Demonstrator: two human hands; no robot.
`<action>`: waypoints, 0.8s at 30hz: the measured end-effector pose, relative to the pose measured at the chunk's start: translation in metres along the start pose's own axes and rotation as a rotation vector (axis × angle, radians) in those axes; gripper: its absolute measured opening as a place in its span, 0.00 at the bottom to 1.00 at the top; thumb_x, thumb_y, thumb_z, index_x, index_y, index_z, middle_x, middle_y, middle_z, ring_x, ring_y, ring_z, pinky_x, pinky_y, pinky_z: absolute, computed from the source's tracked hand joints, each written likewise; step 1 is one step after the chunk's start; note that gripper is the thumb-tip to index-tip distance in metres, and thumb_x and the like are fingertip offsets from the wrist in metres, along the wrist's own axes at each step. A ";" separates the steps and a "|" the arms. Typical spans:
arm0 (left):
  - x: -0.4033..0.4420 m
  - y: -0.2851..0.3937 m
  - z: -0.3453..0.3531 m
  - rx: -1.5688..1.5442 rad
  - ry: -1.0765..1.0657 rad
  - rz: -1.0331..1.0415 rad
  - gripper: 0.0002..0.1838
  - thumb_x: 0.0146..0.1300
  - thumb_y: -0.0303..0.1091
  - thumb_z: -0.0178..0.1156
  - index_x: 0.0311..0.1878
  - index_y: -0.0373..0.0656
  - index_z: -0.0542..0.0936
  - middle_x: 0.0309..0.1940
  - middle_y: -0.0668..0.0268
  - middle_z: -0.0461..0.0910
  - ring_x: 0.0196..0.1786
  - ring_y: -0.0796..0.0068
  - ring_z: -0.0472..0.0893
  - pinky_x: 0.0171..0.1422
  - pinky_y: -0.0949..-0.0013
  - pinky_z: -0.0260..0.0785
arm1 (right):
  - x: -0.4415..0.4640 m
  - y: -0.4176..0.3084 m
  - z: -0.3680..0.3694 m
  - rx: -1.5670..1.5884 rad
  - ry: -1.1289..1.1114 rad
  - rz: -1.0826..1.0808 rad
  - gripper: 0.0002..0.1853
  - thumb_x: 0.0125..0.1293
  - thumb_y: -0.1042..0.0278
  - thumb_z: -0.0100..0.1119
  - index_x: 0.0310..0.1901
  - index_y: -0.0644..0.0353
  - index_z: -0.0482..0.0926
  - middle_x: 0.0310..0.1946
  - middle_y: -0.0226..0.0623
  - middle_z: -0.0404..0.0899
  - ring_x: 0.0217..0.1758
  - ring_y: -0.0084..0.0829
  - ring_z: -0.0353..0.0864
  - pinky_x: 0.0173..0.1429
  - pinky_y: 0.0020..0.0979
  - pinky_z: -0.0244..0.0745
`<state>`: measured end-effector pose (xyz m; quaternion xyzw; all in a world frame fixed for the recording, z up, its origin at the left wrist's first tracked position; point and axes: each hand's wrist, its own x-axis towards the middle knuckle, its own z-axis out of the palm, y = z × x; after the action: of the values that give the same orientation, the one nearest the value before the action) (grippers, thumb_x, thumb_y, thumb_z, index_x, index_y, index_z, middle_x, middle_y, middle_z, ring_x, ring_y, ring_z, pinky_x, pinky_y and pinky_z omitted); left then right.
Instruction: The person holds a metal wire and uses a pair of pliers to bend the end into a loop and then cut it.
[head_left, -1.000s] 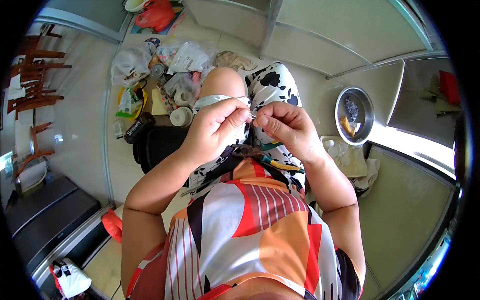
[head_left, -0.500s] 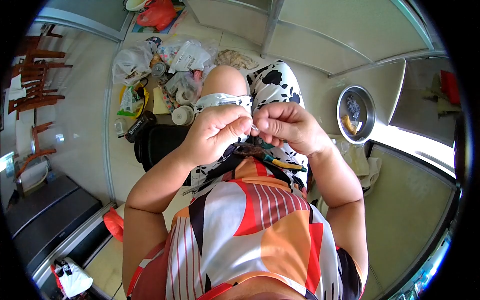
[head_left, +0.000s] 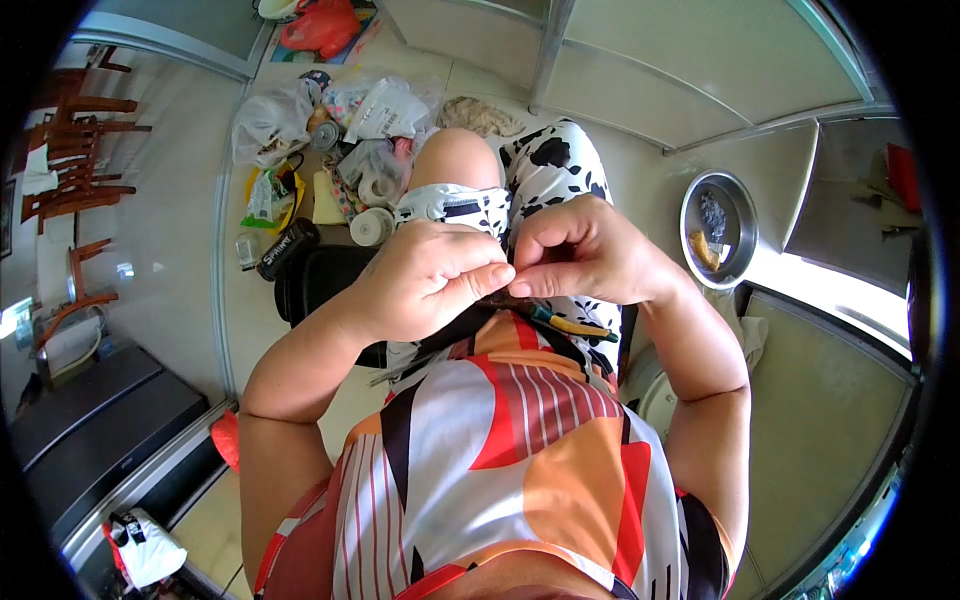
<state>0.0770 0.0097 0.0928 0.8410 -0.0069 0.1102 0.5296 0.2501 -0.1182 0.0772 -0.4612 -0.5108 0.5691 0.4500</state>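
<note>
My left hand [head_left: 428, 278] and my right hand [head_left: 580, 252] meet above my lap, their thumb tips almost touching. The left fingers are curled inward, with the thumb pressed against them. On the right, thumb and index finger form a pinch. Whatever lies between the fingertips is too small or too covered to make out. Just below the hands, a tool with yellow and green handles [head_left: 570, 325], which looks like pliers, rests on my lap. A dark item beside its handles is partly hidden by my fingers.
A steel bowl [head_left: 719, 230] at the right holds a dark grey clump and a yellowish-brown piece. Plastic bags [head_left: 385, 110], a white-lidded jar [head_left: 371, 227] and a black can [head_left: 287, 250] stand at the left on the floor. A crumpled cloth [head_left: 482, 117] lies beyond my knees.
My right hand has turned and drawn slightly back toward me, its thumb now meeting my left thumb. The small pale bit seen between the fingertips earlier is now hidden. The view has shifted slightly.
</note>
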 end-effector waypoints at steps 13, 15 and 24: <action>-0.002 -0.023 0.017 -0.136 0.224 -0.369 0.16 0.69 0.36 0.52 0.27 0.37 0.74 0.18 0.73 0.68 0.21 0.85 0.65 0.24 0.75 0.56 | 0.006 0.024 0.019 -1.137 0.616 -0.439 0.07 0.54 0.67 0.65 0.30 0.59 0.78 0.22 0.27 0.72 0.24 0.26 0.72 0.25 0.28 0.68; -0.003 -0.022 0.015 0.034 0.222 -0.188 0.14 0.68 0.35 0.52 0.28 0.36 0.74 0.19 0.69 0.70 0.22 0.78 0.68 0.26 0.71 0.60 | 0.005 0.025 0.018 -0.295 0.409 -0.148 0.10 0.62 0.60 0.59 0.34 0.60 0.79 0.23 0.26 0.72 0.25 0.23 0.72 0.29 0.24 0.69; -0.004 -0.010 0.008 0.511 0.137 0.328 0.08 0.52 0.30 0.63 0.25 0.41 0.73 0.20 0.65 0.69 0.23 0.65 0.73 0.24 0.65 0.65 | 0.009 0.021 -0.004 0.464 -0.188 0.308 0.14 0.66 0.56 0.58 0.38 0.60 0.81 0.24 0.24 0.76 0.24 0.15 0.71 0.30 0.16 0.68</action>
<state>0.0759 0.0064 0.0799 0.9252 -0.0786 0.2488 0.2754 0.2520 -0.1099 0.0557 -0.3635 -0.3306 0.7723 0.4026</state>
